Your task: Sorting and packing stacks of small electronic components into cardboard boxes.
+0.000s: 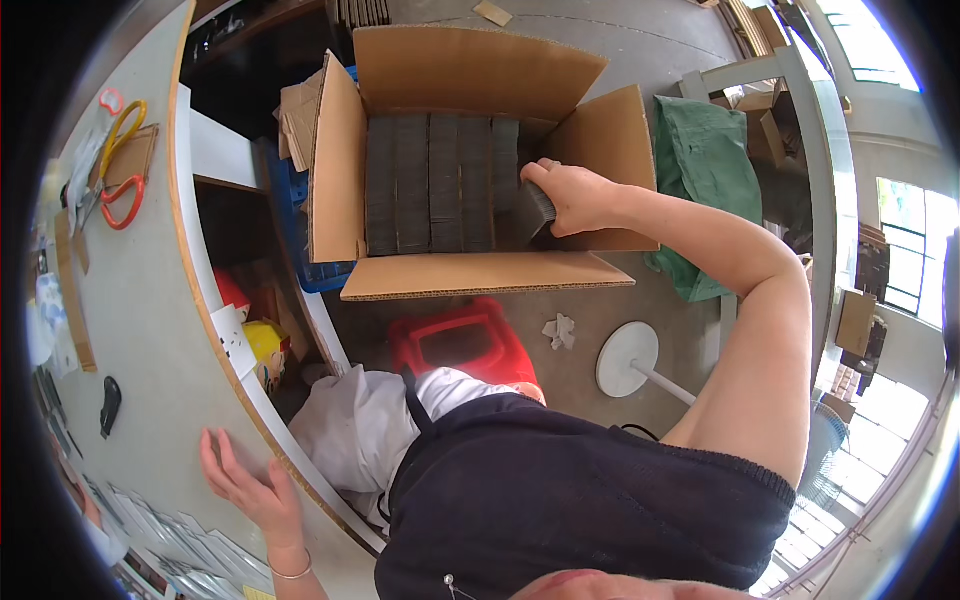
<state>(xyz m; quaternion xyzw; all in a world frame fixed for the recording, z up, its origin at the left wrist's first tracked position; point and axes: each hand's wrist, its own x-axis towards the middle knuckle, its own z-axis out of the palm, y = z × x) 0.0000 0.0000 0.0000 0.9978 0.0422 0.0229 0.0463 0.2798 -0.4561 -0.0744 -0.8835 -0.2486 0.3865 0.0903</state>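
Observation:
An open cardboard box (490, 277) stands beyond me with its flaps folded outward. Tight rows of thin dark grey pieces (444, 185) fill its left and middle part. My right hand (578, 198) reaches into the right side of the box, its fingers closed round a small stack of dark thin pieces (536, 212). That stack tilts beside the end of the rightmost row; its lower part is hidden. On the grey worktable (150, 300) at my left rests my left hand (255, 492), fingers apart and holding nothing.
Scissors (122, 180) and a black utility knife (110, 405) lie on the worktable, near several metal strips (195, 545). A red plastic stool (470, 345) stands below the box, right of it a white round-based stand (628, 360). Green cloth (705, 180) hangs beyond my right arm.

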